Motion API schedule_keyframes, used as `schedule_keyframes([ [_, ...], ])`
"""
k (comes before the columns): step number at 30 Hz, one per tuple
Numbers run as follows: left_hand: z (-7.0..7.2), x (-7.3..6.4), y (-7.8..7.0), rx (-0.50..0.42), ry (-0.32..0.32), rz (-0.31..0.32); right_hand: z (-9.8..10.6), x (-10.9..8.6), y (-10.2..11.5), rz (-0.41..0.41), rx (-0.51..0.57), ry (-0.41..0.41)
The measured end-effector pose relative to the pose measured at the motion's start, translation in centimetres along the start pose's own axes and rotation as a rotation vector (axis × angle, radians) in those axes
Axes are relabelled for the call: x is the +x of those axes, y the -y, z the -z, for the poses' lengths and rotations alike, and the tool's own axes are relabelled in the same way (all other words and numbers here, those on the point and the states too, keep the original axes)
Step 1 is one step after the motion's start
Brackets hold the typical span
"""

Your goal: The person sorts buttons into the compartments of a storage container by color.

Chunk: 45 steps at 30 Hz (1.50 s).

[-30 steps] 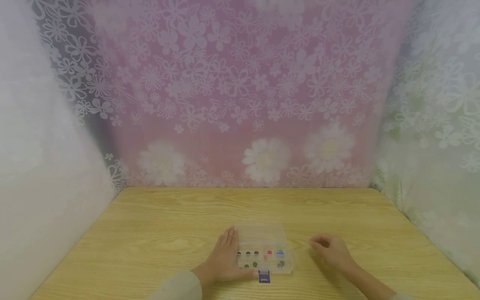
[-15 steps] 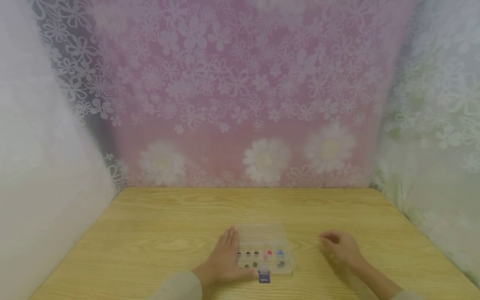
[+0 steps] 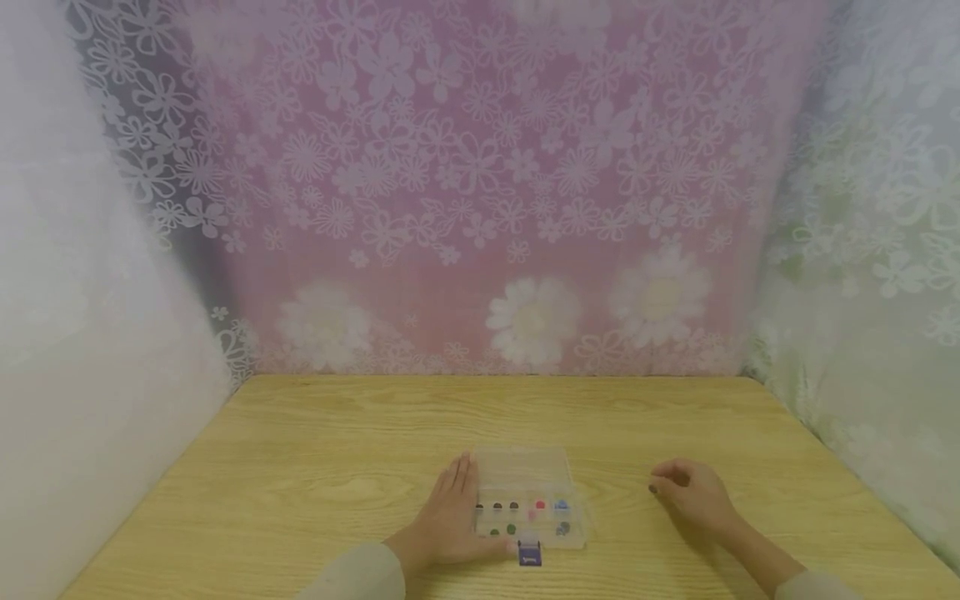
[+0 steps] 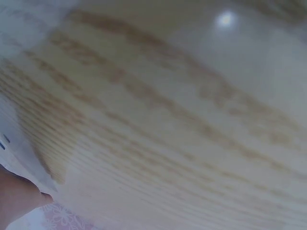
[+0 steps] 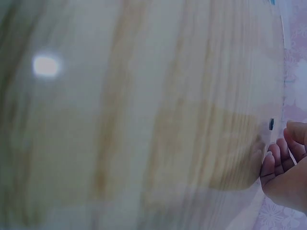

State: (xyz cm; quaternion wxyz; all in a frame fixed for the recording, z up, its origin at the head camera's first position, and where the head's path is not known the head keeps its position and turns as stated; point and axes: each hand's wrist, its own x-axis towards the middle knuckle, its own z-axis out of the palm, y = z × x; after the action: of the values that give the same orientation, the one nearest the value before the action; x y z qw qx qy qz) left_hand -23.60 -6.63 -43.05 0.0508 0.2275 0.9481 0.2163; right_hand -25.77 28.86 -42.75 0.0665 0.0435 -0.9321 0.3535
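A clear plastic compartment box [image 3: 551, 538] lies on the table in the head view, its lid [image 3: 521, 467] folded back. Small round pieces sit in it: black [image 3: 497, 507], red [image 3: 540, 505], blue [image 3: 561, 505] and green [image 3: 511, 529]. My left hand [image 3: 448, 521] rests against the box's left side with straight fingers, the thumb along its front edge. To the right of the box, my right hand [image 3: 699, 500] hovers low with loosely curled fingers. One small dark round piece [image 3: 652, 489] is by its fingertips; in the right wrist view this dark piece [image 5: 272, 124] appears apart from them.
A purple latch [image 3: 529, 554] sticks out from the box's front. The wooden table [image 3: 360, 417] reaches back to a pink flowered curtain [image 3: 480, 208]. Pale curtains [image 3: 862, 333] hang on both sides.
My right hand has moved right, away from the box, and its fingertips have parted from a dark round piece that now shows by them. The left hand and box have stayed put.
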Motion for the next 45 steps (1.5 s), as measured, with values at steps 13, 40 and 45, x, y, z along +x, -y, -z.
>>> schedule_keyframes([
  [13, 0.0, 0.1, 0.1, -0.013, 0.018, 0.012, -0.4, 0.1, -0.1, 0.050, -0.085, 0.014],
  [40, 0.3, -0.9, -0.2, 0.028, 0.008, -0.016, -0.5, -1.0, 1.2, -0.037, -0.068, 0.009],
  [45, 0.2, -0.9, -0.1, 0.027, 0.012, -0.015, -0.5, -1.2, 1.4, -0.049, -0.051, 0.000],
])
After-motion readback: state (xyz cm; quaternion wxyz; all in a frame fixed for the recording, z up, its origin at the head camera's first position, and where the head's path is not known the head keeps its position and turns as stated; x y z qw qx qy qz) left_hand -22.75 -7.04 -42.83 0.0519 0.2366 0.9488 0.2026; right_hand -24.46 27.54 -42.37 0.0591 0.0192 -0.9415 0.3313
